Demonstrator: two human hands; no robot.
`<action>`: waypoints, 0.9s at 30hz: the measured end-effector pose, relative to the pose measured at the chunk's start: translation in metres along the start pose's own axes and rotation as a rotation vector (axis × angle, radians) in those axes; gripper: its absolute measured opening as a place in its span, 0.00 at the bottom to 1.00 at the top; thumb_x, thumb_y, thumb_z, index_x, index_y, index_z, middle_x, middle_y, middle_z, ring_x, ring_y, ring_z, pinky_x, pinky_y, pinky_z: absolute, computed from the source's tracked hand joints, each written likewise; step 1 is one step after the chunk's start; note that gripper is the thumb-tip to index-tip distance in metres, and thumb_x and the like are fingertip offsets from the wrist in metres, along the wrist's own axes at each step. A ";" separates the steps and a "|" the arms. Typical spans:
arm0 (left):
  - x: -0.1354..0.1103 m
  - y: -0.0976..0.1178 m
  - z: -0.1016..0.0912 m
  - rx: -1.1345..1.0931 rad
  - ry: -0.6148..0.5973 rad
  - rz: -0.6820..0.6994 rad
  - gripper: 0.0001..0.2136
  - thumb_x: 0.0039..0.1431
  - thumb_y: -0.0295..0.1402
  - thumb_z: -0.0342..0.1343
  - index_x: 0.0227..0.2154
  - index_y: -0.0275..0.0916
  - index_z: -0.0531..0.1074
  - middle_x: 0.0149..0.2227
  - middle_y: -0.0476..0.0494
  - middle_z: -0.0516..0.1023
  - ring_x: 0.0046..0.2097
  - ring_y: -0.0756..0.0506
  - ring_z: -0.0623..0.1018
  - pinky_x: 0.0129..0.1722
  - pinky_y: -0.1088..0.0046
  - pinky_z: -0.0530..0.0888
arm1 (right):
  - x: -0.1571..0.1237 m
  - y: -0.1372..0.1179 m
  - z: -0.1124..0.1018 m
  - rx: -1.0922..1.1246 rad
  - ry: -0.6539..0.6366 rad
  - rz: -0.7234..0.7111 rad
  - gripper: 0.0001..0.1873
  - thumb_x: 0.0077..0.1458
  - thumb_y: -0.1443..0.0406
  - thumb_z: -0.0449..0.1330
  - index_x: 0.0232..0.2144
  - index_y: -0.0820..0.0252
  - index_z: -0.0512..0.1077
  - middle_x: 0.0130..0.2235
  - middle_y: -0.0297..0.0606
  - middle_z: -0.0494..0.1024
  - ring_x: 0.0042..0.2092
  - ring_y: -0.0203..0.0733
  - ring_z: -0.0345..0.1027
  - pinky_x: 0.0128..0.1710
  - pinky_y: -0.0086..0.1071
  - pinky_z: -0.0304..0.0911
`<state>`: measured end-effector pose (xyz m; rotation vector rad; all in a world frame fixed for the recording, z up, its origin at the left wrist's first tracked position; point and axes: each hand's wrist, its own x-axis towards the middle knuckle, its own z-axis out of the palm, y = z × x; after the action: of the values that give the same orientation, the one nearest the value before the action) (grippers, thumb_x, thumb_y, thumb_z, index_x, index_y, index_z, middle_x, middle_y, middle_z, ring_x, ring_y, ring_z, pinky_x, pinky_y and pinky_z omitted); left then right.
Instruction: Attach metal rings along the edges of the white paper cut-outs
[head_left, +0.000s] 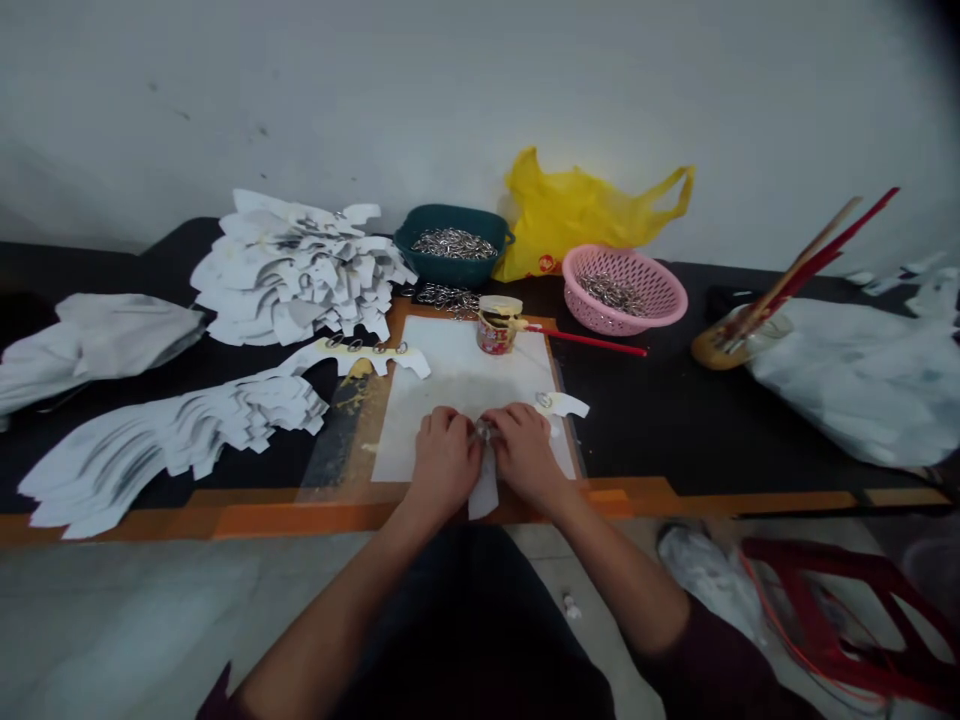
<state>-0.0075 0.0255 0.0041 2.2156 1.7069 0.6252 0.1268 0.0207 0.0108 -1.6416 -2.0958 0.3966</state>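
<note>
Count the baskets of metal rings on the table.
2: a dark green basket left of the yellow plastic bag, and a pink basket in front of that bag.

Right of the left hand (444, 462) and right hand (527, 458), a hand could pass over the black tabletop (645, 420) as far as the white plastic bag (855, 385). Upward, the white paper sheet (457, 380) gives a short run before the small jar (499, 325) and its red-handled brush (585, 341) block the way. Leftward, the cut paper pieces (176, 450) stand in the path.
</note>
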 end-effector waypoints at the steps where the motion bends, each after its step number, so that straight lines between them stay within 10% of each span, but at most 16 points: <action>1: 0.001 0.001 0.000 -0.025 -0.008 -0.002 0.05 0.51 0.29 0.51 0.32 0.34 0.68 0.37 0.37 0.68 0.40 0.41 0.67 0.41 0.60 0.66 | -0.001 0.002 -0.001 0.039 0.018 -0.016 0.18 0.47 0.75 0.51 0.40 0.58 0.69 0.38 0.40 0.70 0.45 0.45 0.58 0.45 0.39 0.52; 12: -0.007 0.005 -0.008 -0.836 -0.056 -0.146 0.07 0.49 0.25 0.48 0.33 0.40 0.61 0.31 0.50 0.67 0.34 0.49 0.70 0.35 0.71 0.68 | -0.018 0.004 -0.025 0.274 0.195 -0.052 0.27 0.46 0.72 0.56 0.51 0.56 0.61 0.55 0.45 0.53 0.49 0.43 0.59 0.51 0.40 0.57; 17: -0.014 0.003 -0.022 -1.108 -0.192 -0.166 0.08 0.48 0.27 0.52 0.33 0.38 0.62 0.34 0.48 0.68 0.36 0.50 0.70 0.35 0.74 0.68 | -0.013 0.009 -0.046 0.272 -0.037 -0.187 0.18 0.51 0.67 0.56 0.46 0.53 0.65 0.53 0.41 0.64 0.56 0.45 0.53 0.55 0.45 0.48; 21: -0.019 0.000 -0.035 -1.086 -0.213 -0.114 0.06 0.52 0.30 0.52 0.34 0.39 0.65 0.36 0.46 0.70 0.37 0.49 0.71 0.36 0.73 0.68 | -0.005 0.005 -0.048 0.318 -0.162 -0.211 0.03 0.52 0.65 0.56 0.29 0.58 0.70 0.41 0.37 0.73 0.48 0.42 0.62 0.51 0.40 0.52; 27: -0.024 0.006 -0.052 -0.660 -0.018 0.074 0.07 0.54 0.35 0.52 0.34 0.40 0.69 0.44 0.42 0.66 0.48 0.45 0.68 0.48 0.66 0.64 | -0.008 -0.012 -0.048 0.420 -0.138 0.004 0.07 0.49 0.65 0.59 0.23 0.60 0.67 0.28 0.33 0.71 0.33 0.36 0.64 0.36 0.30 0.57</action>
<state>-0.0329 -0.0016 0.0476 1.7984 1.1742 1.0068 0.1429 0.0077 0.0561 -1.4016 -1.9345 0.9058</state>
